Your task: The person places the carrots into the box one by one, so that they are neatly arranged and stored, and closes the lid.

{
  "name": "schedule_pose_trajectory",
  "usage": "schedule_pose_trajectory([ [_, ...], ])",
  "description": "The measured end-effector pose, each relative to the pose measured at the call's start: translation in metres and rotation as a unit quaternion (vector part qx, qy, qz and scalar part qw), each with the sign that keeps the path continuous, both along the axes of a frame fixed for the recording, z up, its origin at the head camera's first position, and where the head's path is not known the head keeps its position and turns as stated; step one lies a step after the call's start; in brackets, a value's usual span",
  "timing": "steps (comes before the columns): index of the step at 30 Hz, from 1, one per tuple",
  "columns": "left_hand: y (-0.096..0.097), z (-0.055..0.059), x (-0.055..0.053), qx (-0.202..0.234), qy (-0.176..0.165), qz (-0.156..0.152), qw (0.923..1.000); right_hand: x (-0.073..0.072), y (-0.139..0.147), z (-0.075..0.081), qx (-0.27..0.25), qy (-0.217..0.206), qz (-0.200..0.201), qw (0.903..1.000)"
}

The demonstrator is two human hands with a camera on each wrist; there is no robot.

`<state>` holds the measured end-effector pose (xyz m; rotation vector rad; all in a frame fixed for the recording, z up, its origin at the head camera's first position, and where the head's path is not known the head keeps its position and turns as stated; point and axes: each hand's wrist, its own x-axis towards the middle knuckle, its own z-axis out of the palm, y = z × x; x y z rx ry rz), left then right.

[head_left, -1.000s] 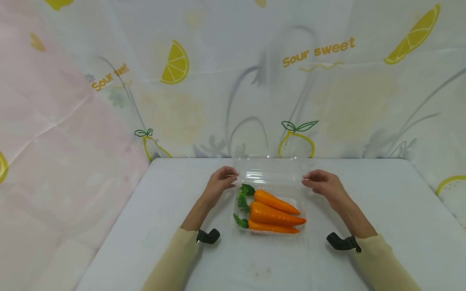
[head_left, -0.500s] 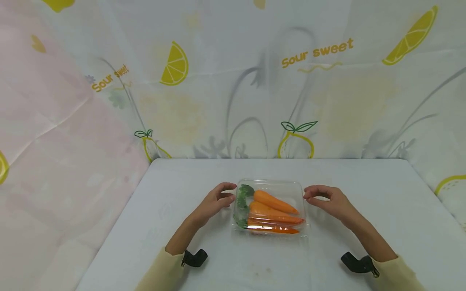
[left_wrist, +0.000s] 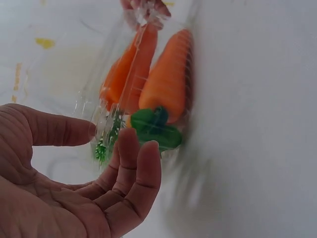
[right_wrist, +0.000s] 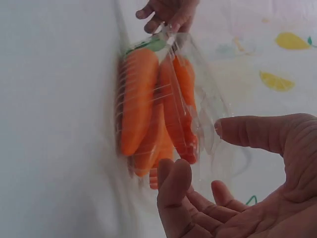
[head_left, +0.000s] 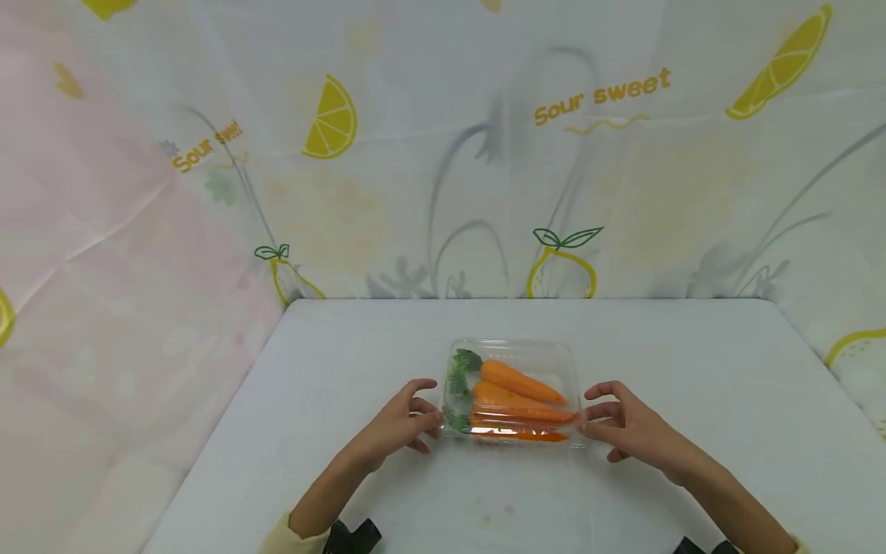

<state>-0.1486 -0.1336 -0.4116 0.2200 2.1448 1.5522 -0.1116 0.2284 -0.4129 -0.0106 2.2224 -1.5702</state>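
Note:
A clear plastic clamshell box [head_left: 547,358] lies on the white table with its lid down. Through it I see several orange carrots [head_left: 522,382] with green tops [head_left: 457,385] at the left end. My left hand [head_left: 398,423] is at the box's front left corner, its thumb at the rim and its fingers bent and spread. At the front right corner, my right hand [head_left: 633,427] has its thumb by the rim and its other fingers apart. Both wrist views show the carrots through the plastic, between the two hands. Whether the lid's edge is fully pressed down cannot be told.
The white table [head_left: 346,346] extends around the box. Behind it hangs a pale cloth [head_left: 415,192] printed with lemons and lettering. Black wrist cameras [head_left: 353,536] sit on both wrists at the bottom of the head view.
The lid, raised at the back one second ago, has come down over the carrots. Both hands have moved from the box's far corners toward me along its sides to the front corners.

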Motion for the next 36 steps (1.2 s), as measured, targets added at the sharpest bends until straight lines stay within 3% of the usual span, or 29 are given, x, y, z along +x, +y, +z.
schedule_pose_trajectory([
  [4, 0.002, -0.003, 0.003, 0.008, -0.012, 0.003, 0.9999, 0.004, -0.001, -0.004, -0.007, -0.021, 0.005, 0.9997],
  [9, 0.006, -0.007, 0.004, 0.015, -0.012, 0.011, 0.9998, 0.007, -0.001, -0.009, -0.07, -0.039, 0.039, 0.996],
  [22, 0.004, -0.01, 0.008, 0.043, 0.004, 0.014, 0.999, 0.006, -0.004, -0.018, -0.181, -0.024, 0.068, 0.9808],
  [30, 0.004, -0.011, 0.007, 0.056, 0.003, 0.005, 0.9984, 0.006, 0.0, -0.021, -0.211, -0.013, 0.082, 0.974],
  [36, 0.002, -0.013, 0.007, 0.039, 0.006, -0.005, 0.9992, 0.003, 0.001, -0.023, -0.176, -0.01, 0.095, 0.9797],
])
